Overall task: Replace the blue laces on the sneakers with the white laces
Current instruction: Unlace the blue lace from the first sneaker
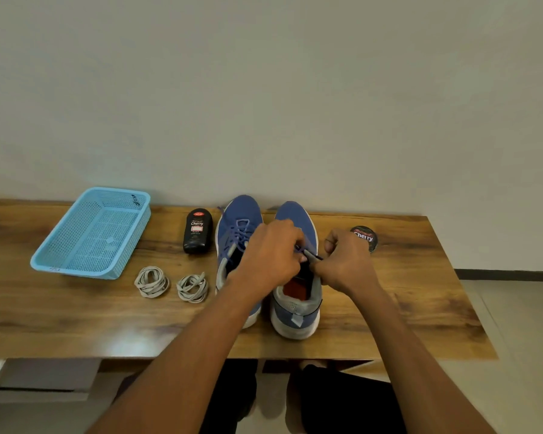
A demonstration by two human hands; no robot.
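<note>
Two blue sneakers stand side by side on the wooden table, toes toward the wall. The left sneaker (237,236) still carries its blue lace. Over the tongue of the right sneaker (298,296) both my hands work close together. My left hand (270,255) has its fingers curled and pinches the blue lace (300,248) of the right sneaker. My right hand (347,261) pinches the dark lace end beside it. Two coiled white laces lie left of the sneakers, one (151,281) farther left and one (193,288) nearer the shoes.
A light blue plastic basket (91,233) sits at the table's left. A black Cherry polish bottle (197,230) stands left of the sneakers, and a round Cherry polish tin (365,238) lies to the right. The table's front edge (170,355) runs just before my knees.
</note>
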